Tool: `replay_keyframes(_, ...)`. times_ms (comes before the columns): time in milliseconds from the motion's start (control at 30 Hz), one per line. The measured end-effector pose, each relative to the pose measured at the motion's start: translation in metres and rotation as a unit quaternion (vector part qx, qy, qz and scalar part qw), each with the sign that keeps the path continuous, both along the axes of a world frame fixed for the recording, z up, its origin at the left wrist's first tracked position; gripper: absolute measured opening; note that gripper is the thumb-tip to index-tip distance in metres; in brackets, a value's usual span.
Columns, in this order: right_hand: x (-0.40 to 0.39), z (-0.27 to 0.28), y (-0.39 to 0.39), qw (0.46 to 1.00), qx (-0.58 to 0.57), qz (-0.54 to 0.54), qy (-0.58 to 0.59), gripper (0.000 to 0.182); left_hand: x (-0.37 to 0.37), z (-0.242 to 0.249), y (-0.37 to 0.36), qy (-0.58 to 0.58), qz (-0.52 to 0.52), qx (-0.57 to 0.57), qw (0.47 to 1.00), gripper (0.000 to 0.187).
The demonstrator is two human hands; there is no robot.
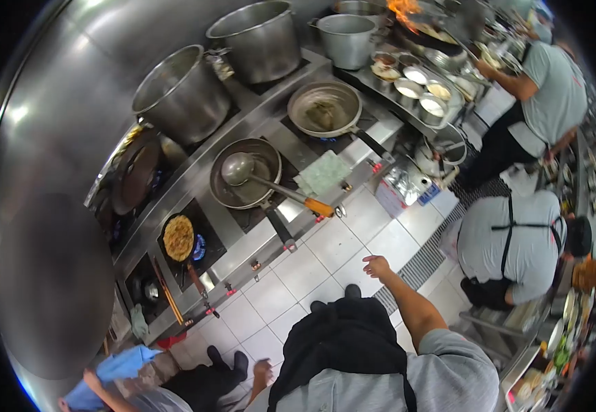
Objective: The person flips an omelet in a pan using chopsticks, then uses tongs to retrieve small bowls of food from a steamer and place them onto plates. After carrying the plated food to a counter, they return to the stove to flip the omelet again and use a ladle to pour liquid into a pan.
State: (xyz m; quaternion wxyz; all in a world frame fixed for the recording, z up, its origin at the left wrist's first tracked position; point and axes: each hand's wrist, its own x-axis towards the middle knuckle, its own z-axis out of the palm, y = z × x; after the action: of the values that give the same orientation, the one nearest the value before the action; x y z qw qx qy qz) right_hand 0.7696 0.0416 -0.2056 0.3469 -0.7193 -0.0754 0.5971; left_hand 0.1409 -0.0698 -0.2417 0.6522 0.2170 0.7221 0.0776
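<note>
My right hand (377, 266) is held out over the tiled floor, fingers loosely apart and nothing in it. Low by my side, my left hand (262, 373) hangs with loosely bent fingers, also empty. In front of me a ladle (238, 169) rests across a frying pan (221, 187), its orange handle end (319, 207) sticking out over the stove edge. A folded green cloth (323, 172) lies between this pan and a second frying pan (346, 103) holding some liquid. To the left, a browned omelette (178, 237) sits in a small pan beside a blue flame (200, 246).
Two large stockpots (181, 96) (258, 47) stand at the back of the stove. Long chopsticks (168, 292) lie at its left end. One co-worker (552, 82) handles a flaming wok (421, 41); another (517, 237) bends at the right counter. A third person (205, 388) is close on my left.
</note>
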Motion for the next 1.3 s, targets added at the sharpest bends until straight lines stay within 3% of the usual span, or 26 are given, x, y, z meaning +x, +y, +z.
replay_keyframes(33, -0.003, 0.008, 0.011, 0.999, 0.049, 0.0, 0.013, 0.029, 0.007, 0.025, 0.034, -0.068, 0.146, -0.103, 0.982, 0.033)
replay_keyframes(67, -0.008, 0.03, 0.025, 0.995, 0.098, -0.001, 0.026, 0.033, 0.054, 0.076, 0.047, -0.078, 0.158, 0.088, 0.98, 0.031)
replay_keyframes(100, -0.011, 0.057, 0.048, 0.99, 0.123, -0.02, 0.064, 0.035, 0.093, 0.097, 0.074, 0.138, 0.061, 0.087, 0.985, 0.031)
replay_keyframes(133, -0.012, 0.091, 0.076, 0.983, 0.147, -0.044, 0.102, 0.04, 0.102, 0.108, 0.086, 0.118, 0.058, 0.135, 0.982, 0.032)
replay_keyframes(200, -0.015, 0.178, 0.124, 0.937, 0.168, -0.091, 0.293, 0.059, 0.118, 0.109, 0.099, 0.137, 0.053, 0.169, 0.975, 0.035)
replay_keyframes(267, -0.014, 0.212, 0.168, 0.858, 0.195, -0.043, 0.473, 0.059, 0.132, 0.101, 0.098, 0.112, 0.049, 0.161, 0.979, 0.036)
replay_keyframes(300, -0.013, 0.196, 0.192, 0.861, 0.201, -0.046, 0.465, 0.059, 0.134, 0.093, 0.095, 0.096, 0.05, 0.155, 0.982, 0.038)
replay_keyframes(367, -0.014, 0.141, 0.243, 0.677, 0.172, 0.14, 0.702, 0.045, 0.129, 0.06, 0.077, 0.078, 0.084, 0.084, 0.99, 0.039)
replay_keyframes(400, -0.023, 0.164, 0.242, 0.802, 0.164, 0.146, 0.556, 0.031, 0.129, 0.052, 0.064, 0.034, 0.127, 0.072, 0.989, 0.04)
replay_keyframes(433, -0.038, 0.187, 0.236, 0.89, 0.196, 0.241, 0.335, 0.03, 0.122, 0.048, 0.051, 0.016, 0.064, 0.064, 0.996, 0.039)
replay_keyframes(467, -0.053, 0.206, 0.227, 0.918, 0.215, 0.323, 0.09, 0.029, 0.072, -0.027, -0.001, 0.009, 0.067, 0.067, 0.995, 0.039)
replay_keyframes(500, -0.061, 0.221, 0.215, 0.899, 0.246, 0.354, -0.074, 0.032, 0.091, -0.027, 0.017, -0.03, -0.095, 0.162, 0.982, 0.028)
replay_keyframes(533, -0.066, 0.233, 0.201, 0.854, 0.271, 0.375, -0.236, 0.036, 0.084, -0.026, 0.02, -0.037, -0.091, 0.168, 0.981, 0.028)
replay_keyframes(600, -0.064, 0.253, 0.179, 0.831, 0.305, 0.355, -0.302, 0.041, 0.093, -0.019, 0.036, -0.052, -0.023, 0.175, 0.983, 0.029)
replay_keyframes(667, -0.063, 0.308, 0.165, 0.891, 0.229, 0.333, -0.206, 0.043, 0.107, -0.001, 0.047, -0.064, 0.054, 0.179, 0.98, 0.029)
replay_keyframes(733, -0.042, 0.315, 0.162, 0.918, 0.253, 0.3, -0.055, 0.041, 0.107, 0.006, 0.05, -0.069, 0.128, 0.18, 0.973, 0.031)
replay_keyframes(767, -0.03, 0.319, 0.161, 0.915, 0.258, 0.306, -0.058, 0.041, 0.106, 0.011, 0.053, -0.071, 0.16, 0.18, 0.968, 0.031)
replay_keyframes(833, -0.008, 0.326, 0.163, 0.924, 0.314, 0.156, 0.156, 0.04, 0.105, 0.018, 0.068, -0.078, 0.213, 0.18, 0.957, 0.033)
replay_keyframes(967, 0.06, 0.379, 0.181, 0.896, 0.379, 0.065, 0.22, 0.033, 0.132, 0.022, 0.125, -0.083, 0.247, 0.189, 0.947, 0.039)
replay_keyframes(1067, 0.127, 0.422, 0.226, 0.904, 0.411, 0.003, 0.117, 0.018, 0.167, 0.017, 0.147, -0.019, 0.26, 0.228, 0.938, 0.04)
replay_keyframes(1133, 0.188, 0.428, 0.276, 0.923, 0.383, 0.02, -0.031, 0.017, 0.197, 0.016, 0.141, -0.086, 0.345, 0.2, 0.913, 0.042)
replay_keyframes(1200, 0.251, 0.419, 0.327, 0.917, 0.357, 0.036, -0.174, 0.014, 0.248, 0.004, 0.113, -0.033, 0.299, 0.206, 0.931, 0.042)
replay_keyframes(1233, 0.275, 0.419, 0.346, 0.913, 0.348, 0.03, -0.212, 0.015, 0.257, -0.015, 0.097, -0.118, 0.319, 0.151, 0.928, 0.043)
replay_keyframes(1267, 0.302, 0.411, 0.362, 0.911, 0.368, 0.037, -0.18, 0.016, 0.285, -0.009, 0.086, -0.093, 0.296, 0.083, 0.947, 0.047)
replay_keyframes(1300, 0.31, 0.417, 0.366, 0.92, 0.366, 0.031, -0.139, 0.015, 0.296, -0.003, 0.084, -0.087, 0.313, 0.089, 0.942, 0.047)
